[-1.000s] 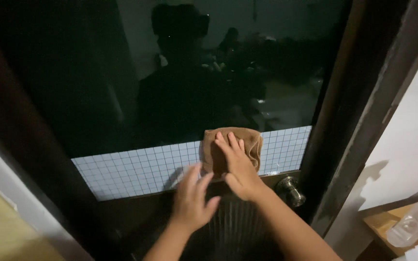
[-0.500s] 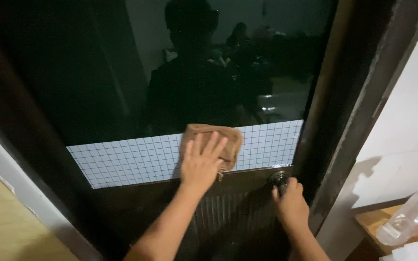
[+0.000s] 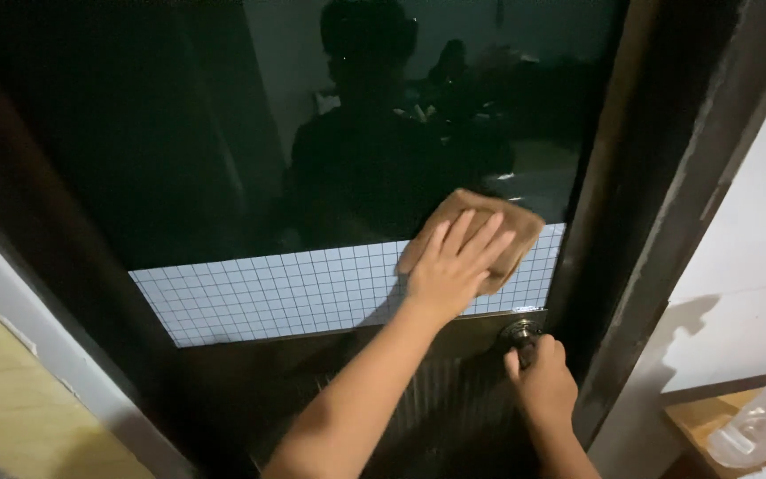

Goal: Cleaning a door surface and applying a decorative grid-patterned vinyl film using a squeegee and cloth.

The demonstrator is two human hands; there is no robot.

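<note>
left hand (image 3: 454, 266) presses cloth (image 3: 511, 232) on glass; right hand (image 3: 543, 381) grips doorknob (image 3: 519, 335).

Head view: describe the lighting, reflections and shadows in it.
Head view: dim overall; the dark glass door pane mirrors a silhouetted figure; the left hand pressing the folded brown cloth stays readable; the right hand at the round metal door knob is dimmer; a soft shadow falls on the white wall.
</note>
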